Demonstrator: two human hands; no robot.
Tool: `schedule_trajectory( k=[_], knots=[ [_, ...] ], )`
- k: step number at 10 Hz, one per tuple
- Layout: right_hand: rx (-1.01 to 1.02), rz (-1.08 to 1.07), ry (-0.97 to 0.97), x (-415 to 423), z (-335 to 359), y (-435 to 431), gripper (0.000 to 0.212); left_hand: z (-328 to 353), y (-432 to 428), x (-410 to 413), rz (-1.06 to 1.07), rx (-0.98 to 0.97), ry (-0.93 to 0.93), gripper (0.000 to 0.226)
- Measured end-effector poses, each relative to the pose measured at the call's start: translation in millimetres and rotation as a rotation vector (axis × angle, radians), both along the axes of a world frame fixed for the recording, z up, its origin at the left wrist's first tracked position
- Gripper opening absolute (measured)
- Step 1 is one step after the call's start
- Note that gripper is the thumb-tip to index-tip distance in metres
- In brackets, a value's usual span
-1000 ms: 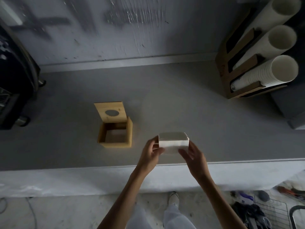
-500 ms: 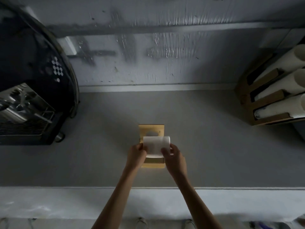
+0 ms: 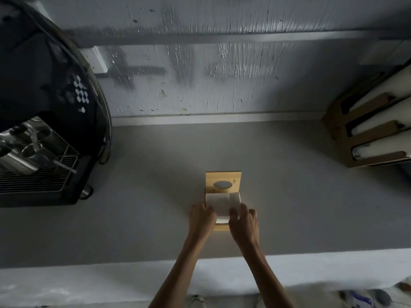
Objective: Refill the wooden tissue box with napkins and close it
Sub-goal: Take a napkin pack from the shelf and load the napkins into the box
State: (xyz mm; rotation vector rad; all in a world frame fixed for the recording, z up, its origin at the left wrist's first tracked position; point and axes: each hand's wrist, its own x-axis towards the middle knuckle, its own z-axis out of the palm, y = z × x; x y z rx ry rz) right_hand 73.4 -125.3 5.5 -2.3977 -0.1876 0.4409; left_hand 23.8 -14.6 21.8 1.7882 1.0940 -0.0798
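The wooden tissue box [image 3: 221, 227] stands in the middle of the grey counter. Its lid [image 3: 223, 181], with an oval hole, is tipped up at the back. A white stack of napkins [image 3: 222, 204] sits in the box's open top, partly sunk inside. My left hand [image 3: 201, 218] grips the stack's left side and my right hand [image 3: 243, 220] grips its right side. Both hands cover the near corners of the box, so most of its front rim is hidden.
A black coffee machine [image 3: 49, 121] with a metal drip grille fills the left side. A wooden cup dispenser [image 3: 369, 134] with white cup stacks stands at the right. The wall [image 3: 200, 74] rises behind; the counter's front edge [image 3: 89, 265] runs below my arms.
The napkin stack has moved from right of the box to over it, then dropped lower into the open top. My hands followed it down and the view has closed in.
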Motion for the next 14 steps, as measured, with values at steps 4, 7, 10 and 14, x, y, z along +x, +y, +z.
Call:
schedule_trajectory(
  k=[4, 7, 10, 14],
  knots=[
    [0.024, -0.067, -0.013, 1, -12, -2, 0.028, 1, -3, 3, -0.036, 0.052, 0.023, 0.037],
    [-0.002, -0.044, -0.086, 6, -25, -13, 0.036, -5, -5, 4, -0.009, 0.075, 0.014, 0.022],
    [0.029, 0.090, -0.176, 21, -30, -23, 0.038, -24, 7, 2, -0.219, 0.286, -0.086, 0.026],
    [0.011, 0.285, -0.204, 25, -43, -26, 0.048, -43, 3, -8, -0.365, 0.424, -0.057, 0.043]
  ],
)
